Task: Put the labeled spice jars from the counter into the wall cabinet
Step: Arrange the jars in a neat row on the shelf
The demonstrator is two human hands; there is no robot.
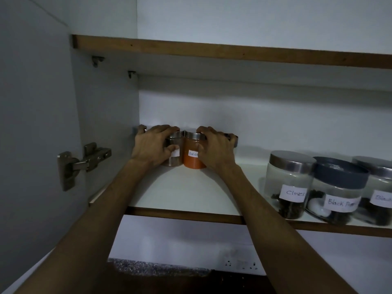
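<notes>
Two small glass jars with steel lids stand side by side, touching, deep on the cabinet shelf (182, 187). My left hand (151, 145) is wrapped round the brown spice jar (175, 154), whose label is mostly covered by my thumb. My right hand (214, 147) grips the orange spice jar (192, 158), labelled in handwriting. More steel-lidded jars are partly hidden behind both hands; one lid (232, 137) shows past my right hand.
At the shelf's right front stand a Cloves jar (289, 183), a dark-lidded Black Pepper jar (337, 192) and a third labelled jar (379, 192). The open door with its hinge (84, 162) is at left. An upper shelf edge (212, 50) runs overhead. Below lie counter (148, 266) and wall socket (241, 265).
</notes>
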